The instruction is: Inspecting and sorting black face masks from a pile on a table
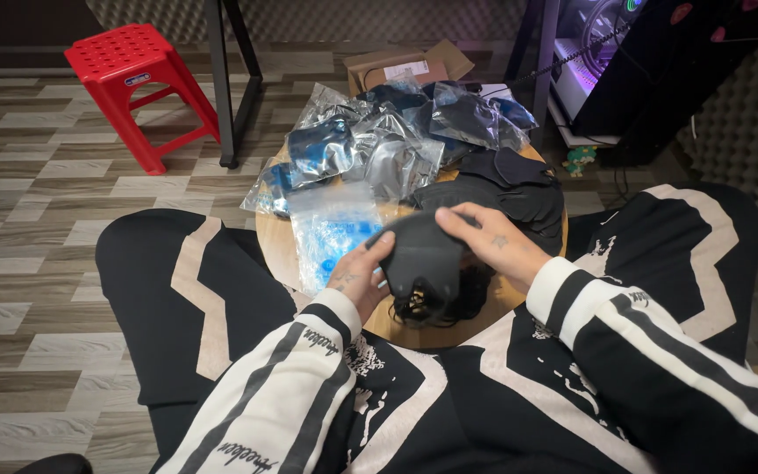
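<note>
A black fabric face mask is held between both hands over a small round wooden table. My left hand grips its left edge from below. My right hand lies over its top right edge. Under the mask lies a tangle of black ear loops. A stack of several more black masks sits just beyond my right hand. An empty clear plastic bag with blue print lies next to my left hand.
A heap of clear bagged masks covers the far half of the table. Behind it stands an open cardboard box. A red plastic stool and a black desk leg stand at far left, a lit computer case at far right.
</note>
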